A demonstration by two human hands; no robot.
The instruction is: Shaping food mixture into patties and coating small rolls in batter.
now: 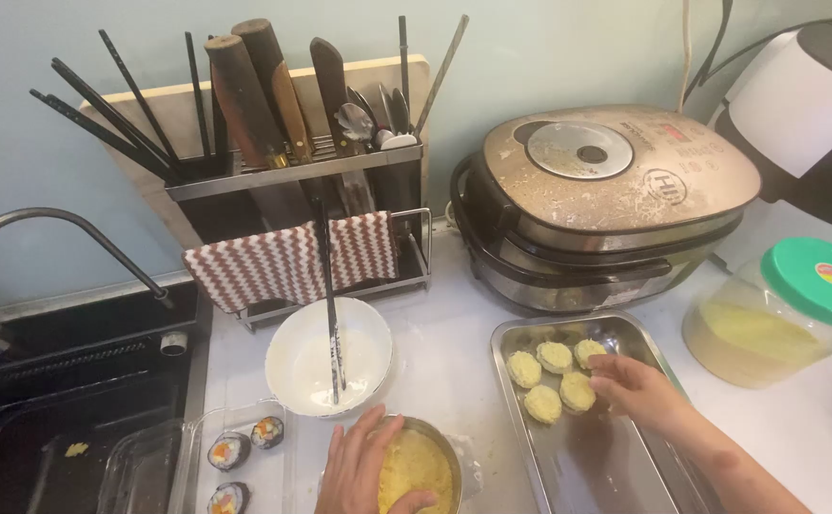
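Observation:
My left hand (366, 472) grips the near rim of a small metal bowl (449, 455) filled with yellow crumbs. My right hand (636, 388) reaches into a steel tray (595, 468) and its fingertips touch a crumb-coated round piece (577, 391). Several other coated pieces (555, 357) lie beside it at the tray's far end. Whether the fingers pinch the piece or only rest on it is unclear. A clear plastic box (164, 457) at the lower left holds three sliced seaweed rice rolls (229, 450).
A white bowl (294, 360) of pale liquid has dark chopsticks (328, 286) leaning in it. Behind stand a knife and chopstick rack (292, 171) with a striped cloth, a rice cooker (606, 205) and a green-lidded jar (777, 324). A black sink (64, 381) and tap lie left.

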